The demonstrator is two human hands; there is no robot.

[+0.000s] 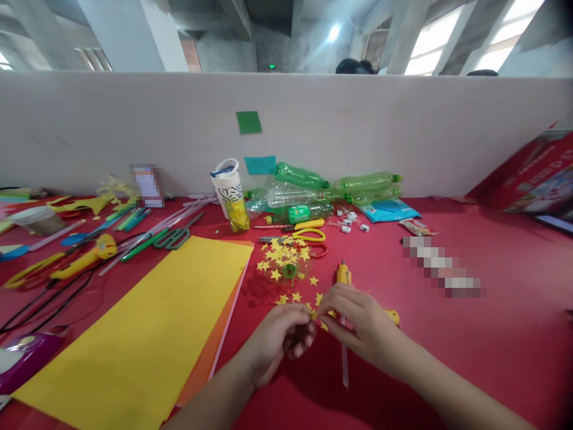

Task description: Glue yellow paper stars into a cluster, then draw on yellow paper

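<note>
Near the front of the red table (447, 352), my left hand (286, 334) pinches a small yellow star (313, 315) between thumb and forefinger. The fingertips of my right hand (353, 316) close in on the star's right side and appear to touch it. Beneath and behind my right hand lies a yellow glue gun (344, 273), with a clear glue stick (344, 364) showing below the hand. Loose yellow stars (314, 280) lie just beyond my fingers, and more are piled around a cut green bottle piece (289, 271).
Yellow paper (143, 322) covers the left front. Behind the stars are scissors (308, 236), green bottles (299, 176) and a white cup (226, 188). A second glue gun (87, 258) lies left; a red box (532, 173) stands right.
</note>
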